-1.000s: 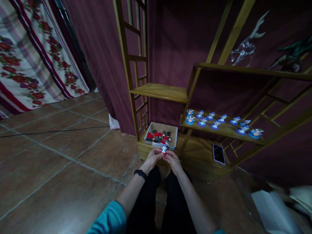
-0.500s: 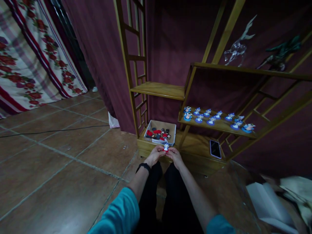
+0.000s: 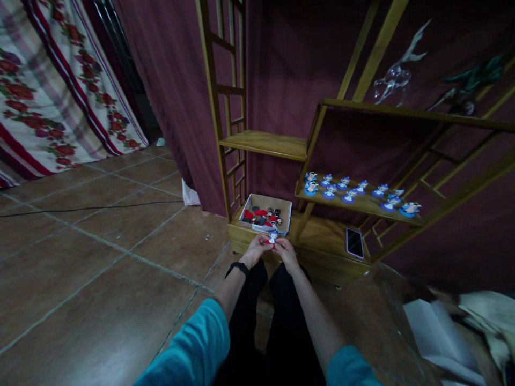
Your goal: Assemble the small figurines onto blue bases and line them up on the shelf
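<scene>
Between my two hands is a small white and purple-blue figurine (image 3: pixel 273 237) with a red base, held upright in front of the box. My left hand (image 3: pixel 256 251), with a black band at the wrist, pinches it from the left. From the other side, the fingers of my right hand (image 3: pixel 287 253) close on its base. Just beyond them a shallow cardboard box (image 3: pixel 288 210) holds several red and black pieces and small dark figures (image 3: pixel 269 219). To the right, several similar figurines (image 3: pixel 349 195) on blue and purple bases stand in rows on a shelf.
The wooden shelf unit (image 3: pixel 263 143) rises ahead. A phone (image 3: pixel 354 243) lies on its lowest board. Above are a clear deer ornament (image 3: pixel 396 80) and a dark green ornament (image 3: pixel 469 86). A black cable (image 3: pixel 92 207) crosses the tiled floor; a white box (image 3: pixel 436 332) lies at right.
The view has shifted slightly. Both hands still hold the figurine in front of the box, and it seems turned a little. The figurines on the shelf have stayed put.
</scene>
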A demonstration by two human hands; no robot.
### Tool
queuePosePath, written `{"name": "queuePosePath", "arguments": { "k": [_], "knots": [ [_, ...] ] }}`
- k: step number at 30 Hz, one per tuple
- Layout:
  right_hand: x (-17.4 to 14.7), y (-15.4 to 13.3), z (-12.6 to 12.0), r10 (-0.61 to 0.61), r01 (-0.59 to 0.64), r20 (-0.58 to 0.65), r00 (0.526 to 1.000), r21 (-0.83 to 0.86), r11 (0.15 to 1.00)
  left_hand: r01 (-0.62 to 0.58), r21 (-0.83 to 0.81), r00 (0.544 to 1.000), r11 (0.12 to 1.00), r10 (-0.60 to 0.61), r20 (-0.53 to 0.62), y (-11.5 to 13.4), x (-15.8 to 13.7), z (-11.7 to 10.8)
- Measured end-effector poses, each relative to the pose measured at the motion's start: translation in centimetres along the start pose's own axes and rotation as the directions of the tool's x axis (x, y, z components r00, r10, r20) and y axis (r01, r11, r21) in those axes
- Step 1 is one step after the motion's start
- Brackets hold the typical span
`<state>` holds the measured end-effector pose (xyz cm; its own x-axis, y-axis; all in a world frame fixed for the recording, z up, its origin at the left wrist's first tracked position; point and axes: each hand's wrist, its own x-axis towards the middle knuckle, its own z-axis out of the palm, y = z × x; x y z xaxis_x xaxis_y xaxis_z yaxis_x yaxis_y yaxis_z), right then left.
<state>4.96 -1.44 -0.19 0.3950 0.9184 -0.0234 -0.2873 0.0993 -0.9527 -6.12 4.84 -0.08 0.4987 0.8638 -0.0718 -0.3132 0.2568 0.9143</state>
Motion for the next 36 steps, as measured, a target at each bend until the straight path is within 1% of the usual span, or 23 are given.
{"name": "queuePosePath", "arguments": {
  "k": [4, 8, 13, 17, 21, 25, 27, 32, 36],
  "knots": [
    [0.0, -0.1, 0.3, 0.037, -0.037, 0.015, 0.999, -0.02, 0.999, -0.047, 0.055, 0.997, 0.997, 0.05, -0.052, -0.2, 0.1, 0.1],
    [0.2, -0.1, 0.5, 0.067, -0.067, -0.003, 0.998, -0.017, 0.998, -0.072, 0.092, 0.991, 0.993, 0.082, -0.102, -0.5, 0.2, 0.2],
    [0.0, -0.4, 0.5, 0.076, -0.076, 0.001, 0.997, 0.009, 0.997, -0.066, 0.092, 0.992, 0.994, 0.075, -0.105, -0.9, 0.4, 0.1],
    [-0.1, -0.7, 0.3, 0.062, -0.062, -0.01, 0.998, 0.018, 0.998, -0.025, 0.035, 0.996, 0.999, 0.029, -0.09, -1.0, 0.5, 0.1],
    [0.0, -0.4, 0.1, 0.036, -0.036, -0.031, 0.999, -0.006, 0.999, 0.015, -0.02, 0.998, 1.0, -0.016, -0.065, -0.9, 0.4, 0.3],
    [0.3, 0.1, -0.2, 0.024, -0.024, -0.012, 1.0, -0.011, 1.0, 0.054, -0.088, 0.998, 0.995, -0.057, -0.038, -0.6, 0.2, 0.5],
    [0.3, 0.1, -0.3, 0.015, -0.015, 0.0, 1.0, -0.008, 1.0, 0.085, -0.125, 0.996, 0.989, -0.089, -0.027, -0.3, 0.1, 0.5],
    [0.1, -0.3, -0.3, -0.01, 0.009, -0.02, 1.0, -0.036, 0.999, 0.175, -0.194, 0.984, 0.965, -0.179, -0.006, 0.3, 0.0, 0.4],
    [-0.2, -0.8, -0.1, -0.017, 0.017, 0.002, 1.0, -0.036, 0.999, 0.222, -0.24, 0.974, 0.945, -0.224, 0.019, 0.6, 0.2, 0.2]
  ]
}}
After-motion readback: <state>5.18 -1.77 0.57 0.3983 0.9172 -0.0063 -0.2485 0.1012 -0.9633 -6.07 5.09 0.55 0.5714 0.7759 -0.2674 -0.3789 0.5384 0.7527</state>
